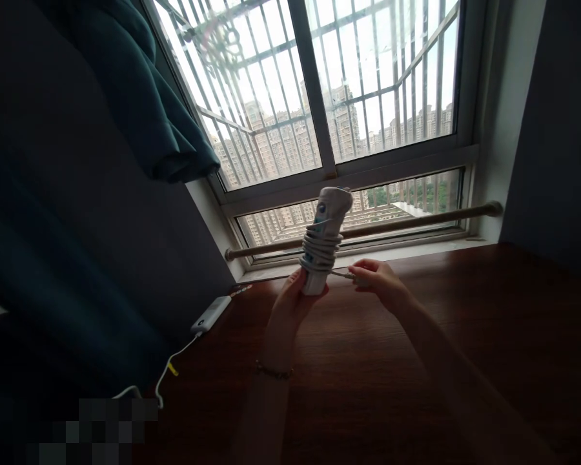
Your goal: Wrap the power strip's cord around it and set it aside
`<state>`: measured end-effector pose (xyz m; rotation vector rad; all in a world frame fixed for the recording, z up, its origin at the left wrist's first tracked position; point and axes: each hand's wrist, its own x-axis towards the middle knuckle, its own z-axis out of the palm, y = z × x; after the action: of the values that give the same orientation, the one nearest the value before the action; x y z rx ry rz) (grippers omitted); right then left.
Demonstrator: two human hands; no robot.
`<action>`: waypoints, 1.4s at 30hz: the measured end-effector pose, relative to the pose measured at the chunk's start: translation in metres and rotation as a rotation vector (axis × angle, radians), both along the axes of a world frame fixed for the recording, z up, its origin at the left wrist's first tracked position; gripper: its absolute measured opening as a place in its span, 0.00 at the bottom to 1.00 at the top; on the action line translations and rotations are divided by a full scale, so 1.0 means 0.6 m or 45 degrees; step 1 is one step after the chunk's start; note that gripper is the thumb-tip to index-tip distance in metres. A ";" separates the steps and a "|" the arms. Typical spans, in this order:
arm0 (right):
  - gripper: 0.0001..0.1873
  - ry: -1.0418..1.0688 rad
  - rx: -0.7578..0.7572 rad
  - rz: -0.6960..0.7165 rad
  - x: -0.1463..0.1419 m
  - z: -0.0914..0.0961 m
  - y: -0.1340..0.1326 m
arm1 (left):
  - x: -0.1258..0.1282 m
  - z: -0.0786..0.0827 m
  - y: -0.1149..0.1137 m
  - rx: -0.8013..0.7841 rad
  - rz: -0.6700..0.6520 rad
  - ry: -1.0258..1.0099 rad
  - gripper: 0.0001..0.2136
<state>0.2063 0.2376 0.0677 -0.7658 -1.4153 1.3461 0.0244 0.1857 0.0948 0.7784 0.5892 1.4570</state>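
Note:
My left hand (293, 297) is closed round the lower end of a white power strip (337, 203), held up at a slight tilt in front of the window. Several turns of its white cord (319, 252) are wound round the middle of the strip. Off to the right, my right hand (377, 281) pinches the free stretch of that cord, which runs short and nearly straight from the coil. Its fingers hide the cord's end.
A second white power strip (212, 315) lies at the left of the brown wooden surface (358, 374), its cord trailing toward me with a yellow tag (173, 369). Beyond are a horizontal rail (416, 221) and a barred window. A blue-green curtain (140, 110) hangs bunched at left.

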 end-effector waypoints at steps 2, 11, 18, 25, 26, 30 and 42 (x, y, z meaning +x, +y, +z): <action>0.19 0.113 0.032 0.009 0.014 0.009 -0.003 | -0.003 0.003 0.003 -0.153 -0.087 -0.275 0.11; 0.38 0.192 0.395 0.681 0.028 0.039 -0.048 | -0.018 0.001 0.020 -0.395 -0.425 -0.871 0.26; 0.17 -0.067 0.773 0.051 0.032 0.051 -0.060 | -0.011 -0.013 0.014 -0.672 -0.719 -0.851 0.20; 0.22 0.141 0.490 -0.259 0.035 0.045 -0.045 | 0.012 -0.023 0.015 -0.601 -0.891 -0.607 0.35; 0.24 0.220 0.427 -0.239 0.034 0.045 -0.044 | 0.014 -0.024 0.016 -0.584 -0.890 -0.563 0.35; 0.24 0.456 0.313 -0.248 0.031 0.048 -0.043 | 0.024 -0.026 0.013 -0.516 -0.845 -0.442 0.34; 0.17 0.265 0.372 -0.076 -0.006 0.042 -0.076 | 0.057 -0.014 -0.011 0.066 0.208 0.564 0.21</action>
<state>0.2025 0.1919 0.0927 -0.4579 -1.3721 1.1071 0.0589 0.1793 0.0864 1.1277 0.9713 1.4591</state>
